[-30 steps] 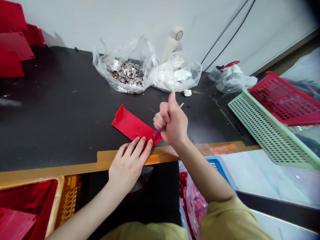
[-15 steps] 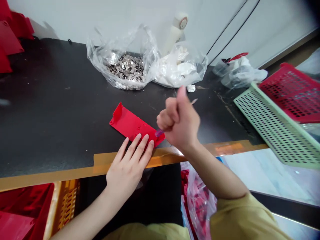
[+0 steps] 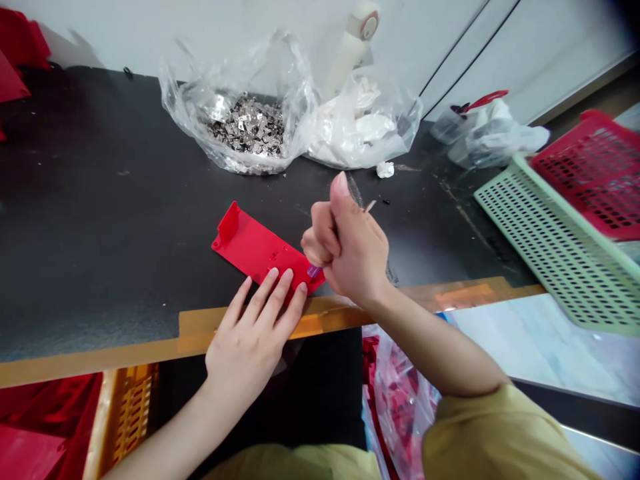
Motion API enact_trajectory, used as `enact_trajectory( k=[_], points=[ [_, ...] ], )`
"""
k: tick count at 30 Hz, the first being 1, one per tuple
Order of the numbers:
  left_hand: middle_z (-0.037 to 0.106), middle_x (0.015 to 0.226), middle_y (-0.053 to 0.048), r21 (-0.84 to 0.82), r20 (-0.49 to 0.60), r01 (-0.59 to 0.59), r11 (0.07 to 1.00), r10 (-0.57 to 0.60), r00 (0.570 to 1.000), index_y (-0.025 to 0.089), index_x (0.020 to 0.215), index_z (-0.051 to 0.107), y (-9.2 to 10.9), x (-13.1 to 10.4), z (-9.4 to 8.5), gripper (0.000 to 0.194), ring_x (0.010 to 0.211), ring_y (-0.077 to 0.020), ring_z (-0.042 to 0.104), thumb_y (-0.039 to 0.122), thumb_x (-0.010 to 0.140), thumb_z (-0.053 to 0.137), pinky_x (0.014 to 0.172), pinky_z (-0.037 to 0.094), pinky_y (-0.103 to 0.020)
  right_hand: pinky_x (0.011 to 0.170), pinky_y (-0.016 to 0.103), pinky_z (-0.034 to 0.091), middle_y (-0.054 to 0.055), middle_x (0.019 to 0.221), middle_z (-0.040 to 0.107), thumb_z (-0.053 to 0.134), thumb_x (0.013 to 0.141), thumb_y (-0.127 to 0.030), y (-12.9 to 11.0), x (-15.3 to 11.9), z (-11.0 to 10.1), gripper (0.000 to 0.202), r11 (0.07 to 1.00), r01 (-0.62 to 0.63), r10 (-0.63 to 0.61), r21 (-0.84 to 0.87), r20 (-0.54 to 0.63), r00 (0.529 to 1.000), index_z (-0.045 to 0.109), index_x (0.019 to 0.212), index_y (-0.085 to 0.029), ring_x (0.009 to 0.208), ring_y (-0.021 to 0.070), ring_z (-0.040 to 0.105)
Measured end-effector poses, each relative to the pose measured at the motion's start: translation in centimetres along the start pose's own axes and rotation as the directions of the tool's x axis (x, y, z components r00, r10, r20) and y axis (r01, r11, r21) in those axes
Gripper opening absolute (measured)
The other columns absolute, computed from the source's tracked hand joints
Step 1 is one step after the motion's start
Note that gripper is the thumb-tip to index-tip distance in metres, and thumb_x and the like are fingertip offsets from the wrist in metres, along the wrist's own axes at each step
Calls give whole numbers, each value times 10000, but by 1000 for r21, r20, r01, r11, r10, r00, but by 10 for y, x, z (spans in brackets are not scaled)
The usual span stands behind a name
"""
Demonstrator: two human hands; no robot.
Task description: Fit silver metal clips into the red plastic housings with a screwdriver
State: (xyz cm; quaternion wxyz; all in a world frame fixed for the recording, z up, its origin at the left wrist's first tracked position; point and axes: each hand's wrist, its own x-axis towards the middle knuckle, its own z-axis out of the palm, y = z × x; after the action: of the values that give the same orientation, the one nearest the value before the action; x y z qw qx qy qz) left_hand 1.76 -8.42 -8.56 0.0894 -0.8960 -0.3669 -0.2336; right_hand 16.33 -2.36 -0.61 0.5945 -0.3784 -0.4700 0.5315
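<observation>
A long red plastic part (image 3: 255, 245) lies at a slant on the black table, its left end bent upright. The spread fingers of my left hand (image 3: 257, 330) rest flat on its lower right portion. Wrapped into a fist with the thumb up, my right hand (image 3: 350, 247) grips a purple tool (image 3: 314, 271), whose lower end shows just over the right end of the red part. Most of that tool is hidden in the fist.
Behind are an open plastic bag of small metal pieces (image 3: 255, 127), a bag of white pieces (image 3: 367, 130) and a pale bottle (image 3: 345, 60). Green (image 3: 550, 240) and red baskets (image 3: 590, 173) are at the right. A yellow crate (image 3: 131, 407) is at the lower left.
The view has shifted a little. My right hand has moved slightly left and its thumb is sharper. My left hand stays on the red part.
</observation>
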Motion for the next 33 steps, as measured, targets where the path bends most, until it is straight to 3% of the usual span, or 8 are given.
enact_trajectory(
  k=[4,9,16,21,26,29,33],
  points=[
    [489,1430,-92,-2,-6,4,1000,-4,1000,164,1346,507,0,-1,0,439,1284,-247,498,137,909,477,1106,319,-417,397,221,210,-61,410,235,446,945,-480,0,3,4,619,999,-6,8,-33,50,999,299,426,-177,373,38,243],
    [504,1419,-88,-17,4,4,1000,-4,1000,164,1339,512,1,-1,-2,430,1286,-242,496,134,913,465,1115,310,-413,408,224,253,-66,416,249,404,970,-442,0,9,11,593,983,-132,136,-132,22,991,293,447,-187,377,40,227],
    [537,1392,-82,-32,15,14,999,-14,1000,176,1317,530,0,-2,-2,399,1295,-242,480,163,921,489,1127,291,-448,392,230,215,-56,411,278,496,897,-538,3,-3,17,594,968,-144,148,-207,5,989,310,449,-194,399,51,241],
    [509,1416,-92,-8,66,-10,1000,10,998,157,1374,473,0,0,-7,444,1296,-262,462,161,932,427,1110,296,-498,371,228,153,-68,400,218,473,916,-517,-1,2,2,598,996,-88,87,-21,-32,996,303,445,-190,367,49,179],
    [567,1348,-116,8,135,-13,1000,12,991,132,1378,471,2,10,-15,479,1223,-300,504,196,904,470,1076,329,-558,347,230,101,-71,405,76,219,998,-460,-16,14,-13,593,982,-50,77,181,-144,987,246,465,-202,346,72,62],
    [613,1277,-127,-3,108,-17,1000,17,994,122,1323,534,3,14,-15,447,1172,-305,534,190,883,491,1055,360,-556,345,221,104,-65,394,60,167,1005,-437,-18,9,-11,610,983,-72,87,169,-84,993,218,449,-192,340,70,57],
    [614,1268,-134,-52,93,-13,999,17,996,127,1321,538,1,15,-12,477,1160,-309,538,241,858,547,1047,379,-548,357,220,97,-71,398,85,309,978,-486,-10,3,-6,634,990,-91,88,107,35,996,228,427,-182,337,51,98]
  ],
)
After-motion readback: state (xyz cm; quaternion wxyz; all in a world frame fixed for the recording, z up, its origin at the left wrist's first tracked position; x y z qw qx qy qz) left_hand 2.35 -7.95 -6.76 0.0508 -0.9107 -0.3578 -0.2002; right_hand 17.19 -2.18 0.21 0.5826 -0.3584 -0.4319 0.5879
